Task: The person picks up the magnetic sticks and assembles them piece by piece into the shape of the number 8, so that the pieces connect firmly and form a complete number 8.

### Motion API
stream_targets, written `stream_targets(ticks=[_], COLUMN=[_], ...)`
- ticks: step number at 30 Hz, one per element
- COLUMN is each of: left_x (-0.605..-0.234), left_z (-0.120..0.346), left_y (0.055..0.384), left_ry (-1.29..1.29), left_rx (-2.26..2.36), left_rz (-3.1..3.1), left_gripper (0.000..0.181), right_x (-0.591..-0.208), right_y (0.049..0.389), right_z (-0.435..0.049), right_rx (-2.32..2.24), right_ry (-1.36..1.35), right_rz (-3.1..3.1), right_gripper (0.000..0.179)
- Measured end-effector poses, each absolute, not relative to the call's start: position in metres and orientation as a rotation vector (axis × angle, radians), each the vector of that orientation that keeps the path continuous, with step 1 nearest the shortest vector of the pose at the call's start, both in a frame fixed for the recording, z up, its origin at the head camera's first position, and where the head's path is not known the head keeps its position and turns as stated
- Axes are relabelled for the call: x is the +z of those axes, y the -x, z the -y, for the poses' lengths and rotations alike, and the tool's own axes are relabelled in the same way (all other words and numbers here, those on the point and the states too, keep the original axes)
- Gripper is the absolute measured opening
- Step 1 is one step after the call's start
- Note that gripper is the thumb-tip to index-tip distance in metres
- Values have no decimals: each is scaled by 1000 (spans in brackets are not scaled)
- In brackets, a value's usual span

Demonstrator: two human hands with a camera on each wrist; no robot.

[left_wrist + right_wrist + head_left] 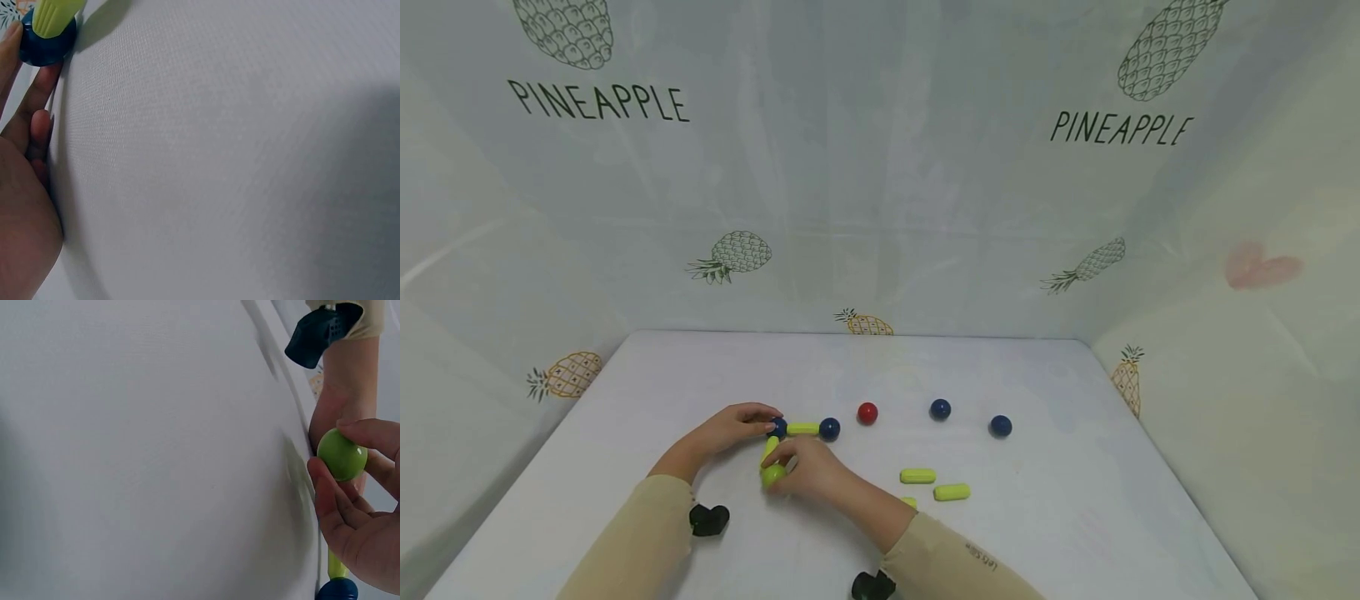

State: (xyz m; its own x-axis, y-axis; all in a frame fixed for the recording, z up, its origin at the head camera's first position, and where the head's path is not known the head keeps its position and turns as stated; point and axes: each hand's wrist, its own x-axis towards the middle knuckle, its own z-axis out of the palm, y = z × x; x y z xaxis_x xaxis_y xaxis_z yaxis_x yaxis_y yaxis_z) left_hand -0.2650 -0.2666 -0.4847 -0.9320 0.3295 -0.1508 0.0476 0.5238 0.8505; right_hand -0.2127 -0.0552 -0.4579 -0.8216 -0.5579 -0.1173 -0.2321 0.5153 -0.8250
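Between its thumb and fingers, my left hand (pixel 735 430) pinches a dark blue ball (pixel 778 427) at the corner of a joined shape. One yellow-green rod (pixel 803 429) runs right from that ball to another blue ball (pixel 830 429). A second rod (pixel 770 448) leads toward me and meets a green ball (pixel 772 476). My right hand (pixel 815 472) grips this green ball; in the right wrist view the ball (pixel 342 454) shows between thumb and fingers. The left wrist view has the blue ball (pixel 48 45) at the left fingertips, a rod crossing in front of it.
Behind the hands lie a red ball (pixel 867 413) and two loose blue balls (pixel 940 409). Loose yellow-green rods (pixel 917 476) lie to the right, one partly hidden by the right forearm. A fabric with pineapple prints (pixel 880 167) surrounds the white table (pixel 1075 500).
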Motion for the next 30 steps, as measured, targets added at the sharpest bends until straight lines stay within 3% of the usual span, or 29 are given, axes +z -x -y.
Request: stream_targets(ticks=[8,30], left_x=[-483,-482], left_z=[266,264], left_y=[264,264], left_ry=[-322,-320], left_rx=[1347,1324], left_rz=[-2485,-2497], left_gripper=[35,38], right_x=[-461,-475], right_y=[210,200], right_z=[57,67], right_rx=[-1216,-1306], right_ry=[688,627], right_rz=[-2359,-2420], right_gripper=[32,28])
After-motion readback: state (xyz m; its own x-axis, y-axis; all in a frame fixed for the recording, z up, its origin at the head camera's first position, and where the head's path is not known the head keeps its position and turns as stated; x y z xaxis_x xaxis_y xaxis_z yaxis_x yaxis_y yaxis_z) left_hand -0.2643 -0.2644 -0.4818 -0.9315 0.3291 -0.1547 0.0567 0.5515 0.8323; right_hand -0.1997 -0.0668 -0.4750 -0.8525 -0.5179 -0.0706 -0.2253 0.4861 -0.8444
